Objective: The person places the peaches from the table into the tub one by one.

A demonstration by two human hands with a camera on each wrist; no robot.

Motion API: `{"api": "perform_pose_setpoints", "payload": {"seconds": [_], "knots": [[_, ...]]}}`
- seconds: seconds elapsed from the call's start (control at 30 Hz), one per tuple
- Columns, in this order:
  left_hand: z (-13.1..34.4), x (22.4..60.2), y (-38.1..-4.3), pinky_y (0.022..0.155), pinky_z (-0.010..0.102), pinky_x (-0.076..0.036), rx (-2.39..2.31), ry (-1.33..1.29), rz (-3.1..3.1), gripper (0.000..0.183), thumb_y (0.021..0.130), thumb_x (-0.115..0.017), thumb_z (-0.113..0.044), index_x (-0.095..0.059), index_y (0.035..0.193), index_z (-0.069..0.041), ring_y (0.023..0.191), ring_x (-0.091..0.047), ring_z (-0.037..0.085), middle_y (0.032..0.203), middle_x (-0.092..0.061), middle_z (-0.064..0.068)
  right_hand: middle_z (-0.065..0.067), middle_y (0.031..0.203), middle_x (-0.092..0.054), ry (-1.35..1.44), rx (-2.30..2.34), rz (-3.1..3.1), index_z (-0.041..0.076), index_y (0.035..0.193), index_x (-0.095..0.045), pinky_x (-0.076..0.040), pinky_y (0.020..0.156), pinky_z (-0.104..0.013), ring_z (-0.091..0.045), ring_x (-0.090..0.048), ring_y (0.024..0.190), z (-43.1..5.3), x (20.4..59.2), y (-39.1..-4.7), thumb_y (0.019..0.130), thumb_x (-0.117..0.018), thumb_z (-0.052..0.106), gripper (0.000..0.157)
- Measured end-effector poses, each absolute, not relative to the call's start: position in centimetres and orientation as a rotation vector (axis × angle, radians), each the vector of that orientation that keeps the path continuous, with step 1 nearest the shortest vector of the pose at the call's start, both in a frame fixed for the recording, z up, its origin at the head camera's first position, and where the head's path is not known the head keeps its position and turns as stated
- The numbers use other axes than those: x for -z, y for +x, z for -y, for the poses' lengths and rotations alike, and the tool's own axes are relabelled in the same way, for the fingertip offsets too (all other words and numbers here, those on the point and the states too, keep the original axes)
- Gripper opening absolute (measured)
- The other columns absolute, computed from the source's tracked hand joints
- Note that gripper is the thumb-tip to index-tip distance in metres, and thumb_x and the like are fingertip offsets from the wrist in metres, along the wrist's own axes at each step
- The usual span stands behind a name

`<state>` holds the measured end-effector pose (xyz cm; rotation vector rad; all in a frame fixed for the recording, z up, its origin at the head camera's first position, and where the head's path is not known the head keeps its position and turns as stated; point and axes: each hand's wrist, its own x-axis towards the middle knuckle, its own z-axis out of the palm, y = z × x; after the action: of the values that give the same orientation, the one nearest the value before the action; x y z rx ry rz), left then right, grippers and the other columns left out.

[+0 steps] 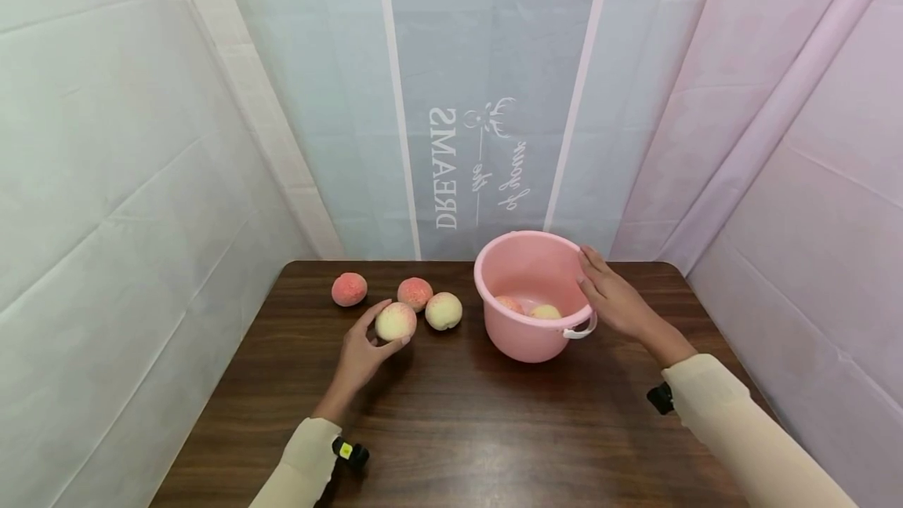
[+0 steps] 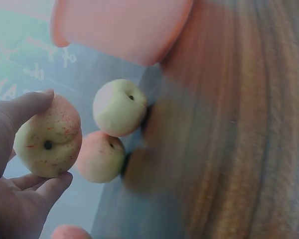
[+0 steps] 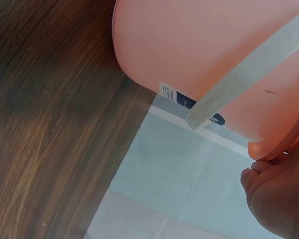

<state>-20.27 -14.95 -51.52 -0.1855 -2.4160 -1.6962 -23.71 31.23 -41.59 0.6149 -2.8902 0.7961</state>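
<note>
My left hand (image 1: 361, 351) holds a pale yellow peach with a red blush (image 1: 396, 322), thumb on one side and fingers on the other. In the left wrist view this peach (image 2: 49, 137) sits in front of two others. On the table just past it are a pinkish-red peach (image 1: 415, 294) and a creamy peach (image 1: 444, 311), close together. A redder peach (image 1: 349, 289) lies farther left. My right hand (image 1: 612, 296) grips the right rim of a pink bucket (image 1: 525, 342). Inside the bucket rest a reddish peach (image 1: 509, 304) and a yellowish one (image 1: 545, 312).
The bucket's white handle (image 1: 580, 329) hangs down on its right side; a label (image 3: 184, 99) shows on the outer wall. Under everything is a dark wooden table (image 1: 494, 437). Behind its back edge hangs a grey-blue curtain (image 1: 487, 38) with white lettering.
</note>
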Motion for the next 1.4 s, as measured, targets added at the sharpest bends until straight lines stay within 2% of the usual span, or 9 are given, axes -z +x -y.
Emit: {"api": "perform_pose_setpoints", "payload": {"seconds": [0.13, 0.3, 0.43, 0.6, 0.73, 0.97, 1.1, 1.2, 1.4], "knots": [[14.9, 50.5, -20.2, 0.096, 0.057, -0.05, 1.703, -0.209, 2.397, 0.071, 0.08, -0.089, -0.023, -0.057, 0.144, -0.02, 0.127, -0.055, 0.031, 0.145, -0.055, 0.005, -0.018, 0.169, -0.004, 0.604, -0.791, 2.902, -0.005, 0.159, -0.014, -0.02, 0.117, -0.064, -0.041, -0.008, 0.153, -31.2, 41.6, -23.8, 0.112, -0.034, 0.037, 0.066], [14.8, 49.2, -20.3, 0.097, 0.058, -0.05, 1.696, -0.25, 2.4, 0.071, 0.08, -0.089, -0.031, -0.056, 0.143, -0.029, 0.129, -0.054, 0.029, 0.144, -0.055, 0.002, -0.018, 0.169, -0.004, 0.598, -0.794, 2.902, -0.006, 0.158, -0.015, -0.02, 0.117, -0.064, -0.041, -0.009, 0.153, -31.3, 41.6, -23.8, 0.112, -0.035, 0.035, 0.065], [14.7, 48.4, -20.4, 0.098, 0.059, -0.049, 1.718, -0.267, 2.397, 0.072, 0.079, -0.09, -0.031, -0.056, 0.142, -0.031, 0.13, -0.054, 0.026, 0.145, -0.054, 0.0, -0.017, 0.169, -0.002, 0.594, -0.801, 2.913, -0.005, 0.159, -0.013, -0.019, 0.117, -0.064, -0.041, -0.008, 0.154, -31.3, 41.7, -23.7, 0.112, -0.033, 0.039, 0.067], [14.2, 47.2, -20.4, 0.098, 0.06, -0.048, 1.734, -0.291, 2.394, 0.072, 0.081, -0.089, -0.021, -0.055, 0.145, -0.025, 0.132, -0.051, 0.029, 0.148, -0.052, 0.003, -0.017, 0.169, -0.003, 0.593, -0.797, 2.915, -0.005, 0.159, -0.014, -0.019, 0.118, -0.063, -0.041, -0.008, 0.153, -31.3, 41.7, -23.7, 0.112, -0.032, 0.041, 0.068], [13.6, 44.8, -19.7, 0.098, 0.06, -0.048, 1.739, -0.33, 2.389, 0.071, 0.083, -0.086, -0.012, -0.054, 0.146, -0.016, 0.131, -0.051, 0.032, 0.148, -0.052, 0.01, -0.018, 0.169, -0.003, 0.606, -0.794, 2.907, -0.006, 0.158, -0.015, -0.019, 0.118, -0.063, -0.041, -0.009, 0.153, -31.3, 41.7, -23.7, 0.112, -0.033, 0.039, 0.068], [12.7, 41.2, -18.7, 0.096, 0.051, -0.052, 1.771, -0.43, 2.367, 0.071, 0.083, -0.085, -0.009, -0.054, 0.146, -0.011, 0.121, -0.054, 0.028, 0.142, -0.055, 0.011, -0.018, 0.169, -0.004, 0.6, -0.789, 2.906, -0.006, 0.158, -0.015, -0.019, 0.118, -0.063, -0.042, -0.009, 0.153, -31.3, 41.8, -23.8, 0.112, -0.033, 0.04, 0.068], [12.3, 40.4, -18.8, 0.098, 0.053, -0.051, 1.782, -0.431, 2.362, 0.07, 0.082, -0.086, -0.01, -0.055, 0.145, -0.013, 0.119, -0.054, 0.028, 0.143, -0.054, 0.011, -0.019, 0.169, -0.004, 0.602, -0.78, 2.906, -0.007, 0.158, -0.015, -0.019, 0.118, -0.062, -0.043, -0.01, 0.153, -31.3, 41.8, -23.8, 0.112, -0.033, 0.04, 0.068], [12.2, 41.3, -19.9, 0.099, 0.052, -0.05, 1.807, -0.435, 2.34, 0.071, 0.081, -0.088, -0.014, -0.056, 0.145, -0.017, 0.12, -0.055, 0.027, 0.143, -0.054, 0.008, -0.019, 0.169, -0.004, 0.604, -0.784, 2.905, -0.007, 0.158, -0.016, -0.019, 0.118, -0.062, -0.043, -0.01, 0.153, -31.3, 41.8, -23.8, 0.112, -0.033, 0.039, 0.068], [12.0, 42.5, -21.7, 0.095, 0.037, -0.054, 1.808, -0.475, 2.322, 0.074, 0.08, -0.089, -0.019, -0.055, 0.146, -0.021, 0.122, -0.057, 0.021, 0.14, -0.056, 0.001, -0.02, 0.168, -0.006, 0.604, -0.798, 2.899, -0.008, 0.157, -0.017, -0.019, 0.118, -0.063, -0.042, -0.009, 0.153, -31.2, 41.7, -23.8, 0.112, -0.035, 0.035, 0.065]]}}
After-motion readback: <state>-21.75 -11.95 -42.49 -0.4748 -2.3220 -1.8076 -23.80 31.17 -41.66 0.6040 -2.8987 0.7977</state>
